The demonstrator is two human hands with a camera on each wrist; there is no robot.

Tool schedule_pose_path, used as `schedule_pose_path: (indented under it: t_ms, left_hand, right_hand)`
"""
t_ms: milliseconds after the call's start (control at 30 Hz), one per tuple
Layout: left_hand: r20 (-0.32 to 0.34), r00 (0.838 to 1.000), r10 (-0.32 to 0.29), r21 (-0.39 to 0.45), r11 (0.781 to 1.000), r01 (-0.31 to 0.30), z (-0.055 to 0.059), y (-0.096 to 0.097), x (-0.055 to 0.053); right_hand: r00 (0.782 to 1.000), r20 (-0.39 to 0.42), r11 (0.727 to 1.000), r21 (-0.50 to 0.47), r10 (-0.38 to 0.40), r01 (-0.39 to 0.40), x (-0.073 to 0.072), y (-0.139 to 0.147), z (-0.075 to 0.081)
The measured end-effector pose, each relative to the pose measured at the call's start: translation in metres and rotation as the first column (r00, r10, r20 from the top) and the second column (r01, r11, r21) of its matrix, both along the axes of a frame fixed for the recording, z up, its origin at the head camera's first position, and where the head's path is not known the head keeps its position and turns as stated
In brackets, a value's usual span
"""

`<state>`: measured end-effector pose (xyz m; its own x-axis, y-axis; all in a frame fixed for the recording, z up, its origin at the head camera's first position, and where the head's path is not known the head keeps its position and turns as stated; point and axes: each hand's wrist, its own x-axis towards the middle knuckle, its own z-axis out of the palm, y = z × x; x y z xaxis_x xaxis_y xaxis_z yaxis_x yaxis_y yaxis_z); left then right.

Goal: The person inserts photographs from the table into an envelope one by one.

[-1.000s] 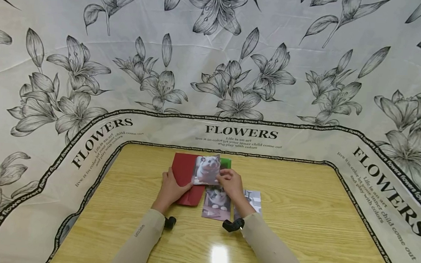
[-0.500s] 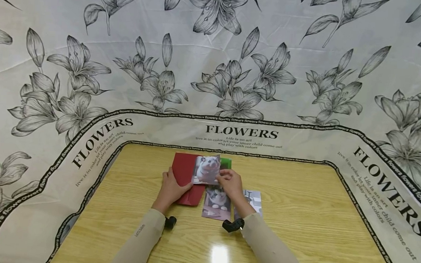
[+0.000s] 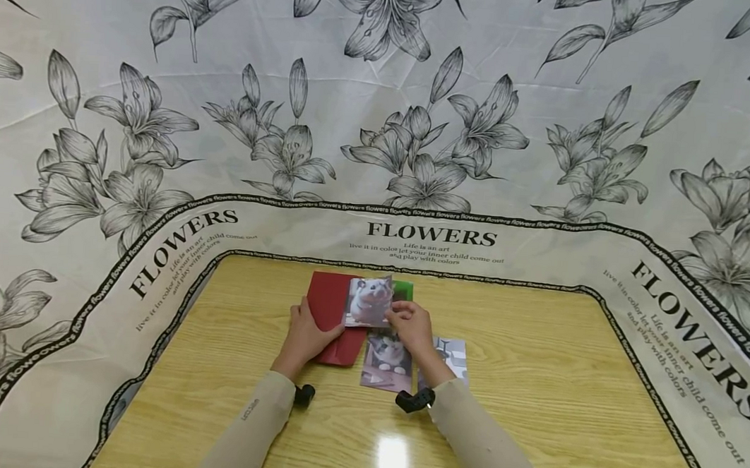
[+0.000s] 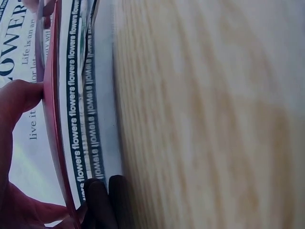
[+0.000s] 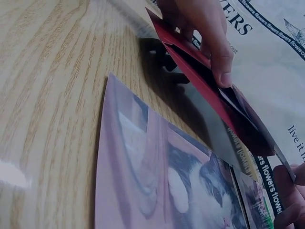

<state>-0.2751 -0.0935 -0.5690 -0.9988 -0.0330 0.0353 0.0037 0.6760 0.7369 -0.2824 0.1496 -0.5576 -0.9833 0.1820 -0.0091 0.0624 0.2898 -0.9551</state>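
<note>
In the head view my left hand (image 3: pixel 306 336) grips a red envelope (image 3: pixel 328 295), lifted off the table. Its thumb lies on the envelope's face and its fingers curl behind, as the left wrist view shows. My right hand (image 3: pixel 411 328) pinches the right edge of a hamster photo (image 3: pixel 369 303), which overlaps the envelope's right part. The right wrist view shows the envelope's mouth (image 5: pixel 248 136) gaping, with the photo's edge alongside it. Below lies a cat photo (image 3: pixel 385 372). A greyish photo (image 3: pixel 453 351) is partly hidden by my right wrist.
Something green (image 3: pixel 404 288) shows behind the hamster photo. All this is over a wood-grain table (image 3: pixel 532 383). A white flower-printed cloth (image 3: pixel 431 247) rises along its back and sides. Each wrist bears a black camera mount (image 3: pixel 415 401).
</note>
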Motion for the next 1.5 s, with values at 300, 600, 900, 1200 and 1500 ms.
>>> schedule_pose_path:
  t_ms: [300,600,900,1200,1500]
  left_hand:
    - [0.015,1.0,-0.004,0.003,1.0,0.004,0.001,0.0,0.001]
    - [0.013,1.0,-0.008,0.007,1.0,0.008,0.003,0.001,0.002]
    - [0.003,1.0,-0.004,0.018,1.0,0.004,0.006,0.001,0.003]
    - [-0.001,1.0,0.008,0.013,1.0,-0.008,0.004,0.001,0.002]
    - [0.002,1.0,0.004,0.023,1.0,-0.004,0.005,0.0,0.004]
  right_hand:
    - [1.0,-0.017,1.0,0.01,0.006,-0.006,-0.002,-0.006,-0.002]
    - [0.999,-0.029,0.999,0.011,0.037,-0.036,-0.004,-0.014,-0.005]
    - [0.998,-0.045,0.997,0.076,0.032,-0.029,-0.002,-0.022,-0.007]
    - [0.997,-0.069,0.999,0.023,0.039,-0.038,-0.002,-0.032,-0.003]
    - [0.994,-0.083,0.995,0.082,0.066,-0.059,-0.002,-0.042,-0.003]
